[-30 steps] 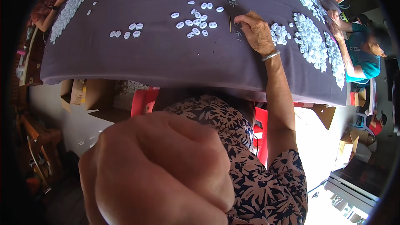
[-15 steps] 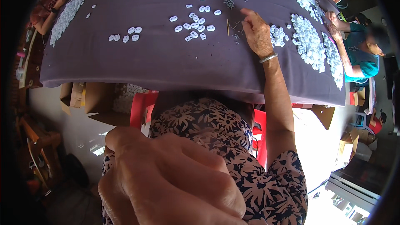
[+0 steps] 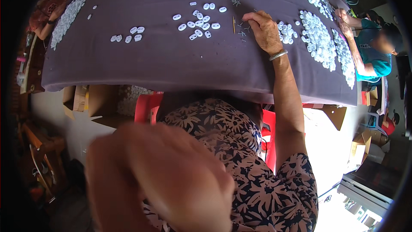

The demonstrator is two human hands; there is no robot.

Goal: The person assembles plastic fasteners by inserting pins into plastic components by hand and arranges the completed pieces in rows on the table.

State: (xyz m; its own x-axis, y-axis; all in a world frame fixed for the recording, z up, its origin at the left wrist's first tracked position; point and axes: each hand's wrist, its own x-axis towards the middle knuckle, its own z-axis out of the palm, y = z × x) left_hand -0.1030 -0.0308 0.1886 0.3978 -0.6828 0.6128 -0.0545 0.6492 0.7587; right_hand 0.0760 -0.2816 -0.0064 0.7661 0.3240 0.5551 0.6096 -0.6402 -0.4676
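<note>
I see my right hand (image 3: pixel 266 32) lying flat on the worktop (image 3: pixel 128 64), which has a dark purple cloth over it. Its fingers (image 3: pixel 253 17) are bent down onto some small thin metal pins (image 3: pixel 242 30) that lie loose on the cloth. I think they are pressing or picking at the pins, but I cannot tell if they have one pinched. A silver bangle (image 3: pixel 278 55) sits on the wrist.

Just left of the pins lies a thin stick (image 3: pixel 234 25), like a pencil. Beside that is a small bunch of white oval pieces (image 3: pixel 199 19). They look like little plastic buttons, flat and shiny. I think they are spread out so each one is easy to pick up. A short row of the same pieces (image 3: pixel 126 38) lies farther left, well apart from my hand. A little pile of them (image 3: pixel 286 32) sits just to the right of my hand, and a big heap (image 3: pixel 317 38) lies past that.

My left hand (image 3: pixel 163 180) is up very close to the camera, so it is big and blurry. It looks curled, but I cannot tell if it holds anything.

Another person in a teal shirt (image 3: pixel 369 47) sits at the far right with a hand near the big heap.
</note>
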